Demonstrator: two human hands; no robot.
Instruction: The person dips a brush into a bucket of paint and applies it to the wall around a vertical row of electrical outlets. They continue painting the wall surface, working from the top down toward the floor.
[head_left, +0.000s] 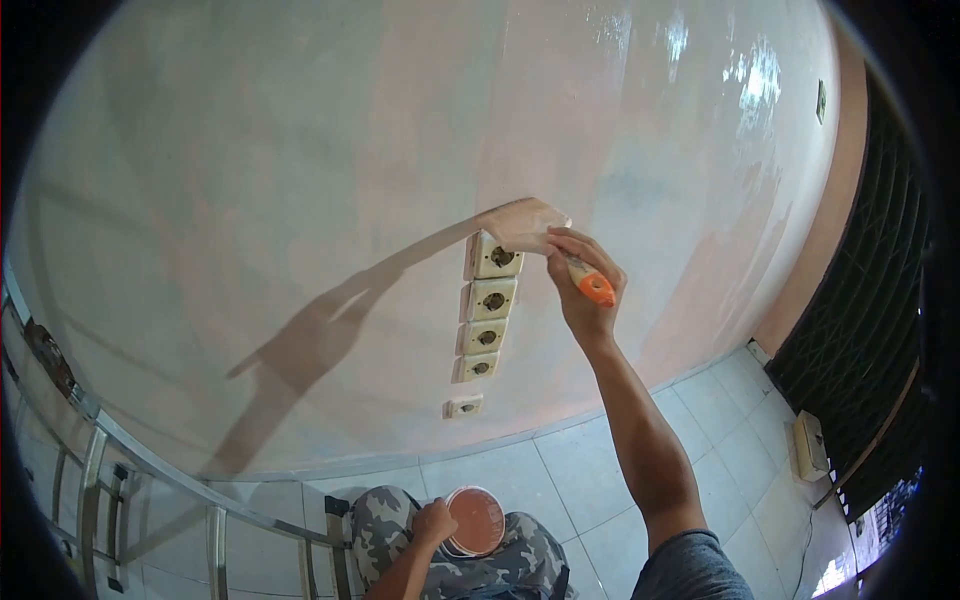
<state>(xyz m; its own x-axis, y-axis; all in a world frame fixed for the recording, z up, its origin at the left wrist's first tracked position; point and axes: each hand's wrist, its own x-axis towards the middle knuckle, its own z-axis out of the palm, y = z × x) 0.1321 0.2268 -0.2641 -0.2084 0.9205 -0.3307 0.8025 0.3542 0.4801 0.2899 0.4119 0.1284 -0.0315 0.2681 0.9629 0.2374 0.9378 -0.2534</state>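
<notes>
My right hand [588, 272] is closed around a paintbrush [528, 222] with an orange-tipped handle. Its wide bristles press against the wall [420, 130], just above the top socket of a vertical row of cream wall sockets [494, 301]. Down at my lap, my left hand [434, 522] grips the rim of a small white paint bucket [474, 519], which holds pinkish-brown paint. The wall is streaked pale green and pink, with glossy wet patches at the upper right.
A metal ladder [150, 462] lies along the lower left. White floor tiles [500, 470] meet the wall's base. On the right are a dark folding gate [850, 300] and a cream box [811, 446] on the floor. A small wall switch [821, 102] sits at the upper right.
</notes>
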